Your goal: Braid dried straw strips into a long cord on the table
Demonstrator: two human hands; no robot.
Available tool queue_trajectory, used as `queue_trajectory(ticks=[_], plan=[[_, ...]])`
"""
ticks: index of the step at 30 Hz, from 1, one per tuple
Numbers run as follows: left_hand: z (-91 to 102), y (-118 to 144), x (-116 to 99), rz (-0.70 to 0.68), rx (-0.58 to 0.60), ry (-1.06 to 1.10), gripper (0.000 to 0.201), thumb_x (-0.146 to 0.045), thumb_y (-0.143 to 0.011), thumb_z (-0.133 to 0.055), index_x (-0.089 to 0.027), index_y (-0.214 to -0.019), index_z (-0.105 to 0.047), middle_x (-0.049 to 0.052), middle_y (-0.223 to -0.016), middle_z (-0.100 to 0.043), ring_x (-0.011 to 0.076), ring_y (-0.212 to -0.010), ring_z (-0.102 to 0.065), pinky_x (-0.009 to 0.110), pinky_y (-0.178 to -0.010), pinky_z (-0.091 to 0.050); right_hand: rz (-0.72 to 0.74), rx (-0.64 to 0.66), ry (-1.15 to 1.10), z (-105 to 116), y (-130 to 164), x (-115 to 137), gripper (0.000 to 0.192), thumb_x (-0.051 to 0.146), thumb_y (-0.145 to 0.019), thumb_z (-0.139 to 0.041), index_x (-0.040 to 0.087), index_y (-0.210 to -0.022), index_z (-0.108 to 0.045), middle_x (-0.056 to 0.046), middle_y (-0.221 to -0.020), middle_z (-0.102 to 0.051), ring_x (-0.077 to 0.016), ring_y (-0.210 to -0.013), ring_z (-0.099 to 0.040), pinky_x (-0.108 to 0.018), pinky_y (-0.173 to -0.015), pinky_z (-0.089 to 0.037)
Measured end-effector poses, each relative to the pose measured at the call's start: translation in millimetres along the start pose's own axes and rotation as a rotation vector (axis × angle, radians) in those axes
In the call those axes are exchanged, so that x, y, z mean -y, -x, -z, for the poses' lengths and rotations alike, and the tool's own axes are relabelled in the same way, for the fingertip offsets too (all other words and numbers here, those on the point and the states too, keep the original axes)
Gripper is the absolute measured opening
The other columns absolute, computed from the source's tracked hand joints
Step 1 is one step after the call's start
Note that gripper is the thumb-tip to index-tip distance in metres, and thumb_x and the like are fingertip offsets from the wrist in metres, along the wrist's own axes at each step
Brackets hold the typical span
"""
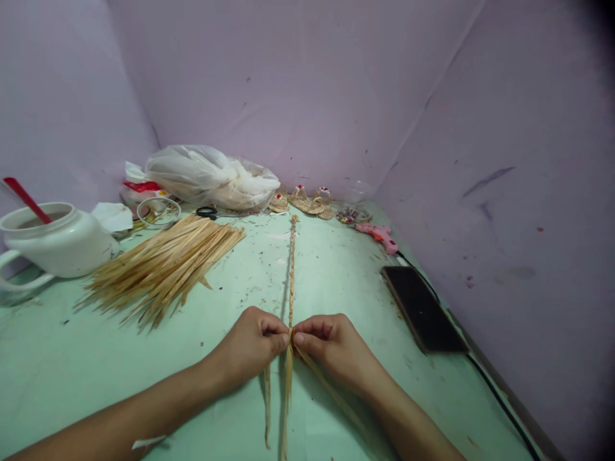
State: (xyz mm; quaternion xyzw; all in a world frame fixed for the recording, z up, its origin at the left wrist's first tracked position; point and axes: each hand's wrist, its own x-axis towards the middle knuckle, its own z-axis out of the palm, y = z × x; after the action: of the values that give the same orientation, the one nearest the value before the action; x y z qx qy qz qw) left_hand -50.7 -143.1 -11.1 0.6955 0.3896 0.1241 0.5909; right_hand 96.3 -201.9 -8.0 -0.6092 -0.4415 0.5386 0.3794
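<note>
A thin straw braid [292, 269] runs straight away from me along the table, its far end near the back. At its near end my left hand [257, 339] pinches a straw strand between thumb and fingers. Facing it, my right hand [331, 346] is closed on another strand on the braid's right side. Loose straw strands [288, 403] hang toward me from the pinch point: one below the left hand, one in the middle, one slanting under the right hand. The fingertips almost meet at the braid.
A bundle of dry straw strips [163, 262] lies left, beside a white mug [62, 240] with a red handle in it. Behind are a plastic bag [211, 176], scissors [206, 212] and small woven sandals [312, 202]. At right are a pink glue gun [379, 237] and a phone [423, 310].
</note>
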Motion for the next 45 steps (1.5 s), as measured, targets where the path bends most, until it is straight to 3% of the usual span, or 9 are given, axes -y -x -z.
queue_trajectory(ticks=[6, 16, 19, 23, 25, 32, 38, 45], plan=[[-1.5, 1, 1, -0.014, -0.011, -0.024, 0.020, -0.024, -0.064, -0.045, -0.010, -0.054, -0.055, -0.004, -0.047, -0.030, 0.0065, -0.049, -0.025, 0.020, -0.045, -0.020, -0.048, -0.032, 0.009, -8, 1, -2, 0.007, 0.019, -0.063, -0.056, 0.013, -0.067, -0.055, 0.002, -0.054, -0.054, -0.0075, -0.047, -0.047, -0.020, -0.047, -0.035], [-3.9, 0, -5, 0.002, -0.054, -0.281, 0.017, -0.021, -0.060, -0.043, -0.012, -0.048, -0.050, -0.004, -0.045, -0.030, 0.0073, -0.047, -0.029, 0.020, -0.043, -0.020, -0.017, -0.203, 0.440, -8, -5, -5, 0.005, 0.015, -0.056, -0.052, 0.014, -0.053, -0.056, 0.001, -0.047, -0.052, -0.0069, -0.043, -0.039, -0.019, -0.038, -0.025], [-4.2, 0, -6, -0.027, -0.061, -0.315, 0.017, -0.020, -0.061, -0.042, -0.013, -0.046, -0.047, -0.004, -0.045, -0.030, 0.0071, -0.047, -0.029, 0.020, -0.043, -0.020, -0.065, -0.154, 0.326, -8, -3, 4, 0.004, 0.015, -0.056, -0.054, 0.014, -0.053, -0.055, 0.002, -0.044, -0.049, -0.0057, -0.041, -0.038, -0.018, -0.038, -0.026], [-4.7, 2, -5, -0.040, -0.067, -0.306, 0.019, -0.022, -0.063, -0.041, -0.013, -0.049, -0.051, -0.003, -0.045, -0.034, 0.0077, -0.047, -0.032, 0.020, -0.044, -0.022, -0.225, 0.079, 0.041, -3, 0, 19, 0.010, 0.019, -0.062, -0.052, 0.013, -0.054, -0.053, 0.003, -0.042, -0.048, -0.0062, -0.039, -0.043, -0.019, -0.042, -0.036], [-4.1, 2, -4, -0.038, -0.055, -0.279, 0.020, -0.022, -0.063, -0.041, -0.013, -0.050, -0.052, -0.004, -0.045, -0.033, 0.0075, -0.047, -0.031, 0.020, -0.044, -0.022, -0.263, 0.134, -0.048, 1, 0, 23, 0.008, 0.020, -0.062, -0.055, 0.013, -0.058, -0.054, 0.002, -0.045, -0.053, -0.0079, -0.041, -0.049, -0.021, -0.045, -0.040], [1.1, 2, -5, -0.029, 0.013, -0.057, 0.022, -0.024, -0.066, -0.044, -0.010, -0.055, -0.057, -0.003, -0.046, -0.035, 0.0065, -0.047, -0.028, 0.020, -0.044, -0.022, -0.151, 0.093, -0.078, 3, -8, 13, 0.024, 0.030, -0.051, -0.069, 0.013, -0.055, -0.051, 0.003, -0.045, -0.052, -0.0063, -0.039, -0.043, -0.020, -0.043, -0.033], [-0.3, 4, -4, -0.118, -0.009, -0.019, 0.024, -0.024, -0.069, -0.045, -0.012, -0.049, -0.048, -0.004, -0.046, -0.029, 0.0059, -0.048, -0.026, 0.019, -0.044, -0.021, 0.069, -0.001, -0.100, -5, -4, 2, 0.022, 0.025, -0.058, -0.065, 0.016, -0.060, -0.045, 0.004, -0.055, -0.049, -0.0066, -0.051, -0.042, -0.020, -0.049, -0.031], [-0.3, 7, -6, -0.166, 0.034, -0.022, 0.028, -0.019, -0.072, -0.038, -0.010, -0.057, -0.060, 0.002, -0.054, -0.055, 0.0090, -0.051, -0.045, 0.019, -0.051, -0.033, -0.163, 0.165, -0.423, -15, 5, 6, 0.024, 0.029, -0.068, -0.059, 0.018, -0.073, -0.038, 0.006, -0.053, -0.044, -0.0058, -0.046, -0.041, -0.019, -0.046, -0.034]])
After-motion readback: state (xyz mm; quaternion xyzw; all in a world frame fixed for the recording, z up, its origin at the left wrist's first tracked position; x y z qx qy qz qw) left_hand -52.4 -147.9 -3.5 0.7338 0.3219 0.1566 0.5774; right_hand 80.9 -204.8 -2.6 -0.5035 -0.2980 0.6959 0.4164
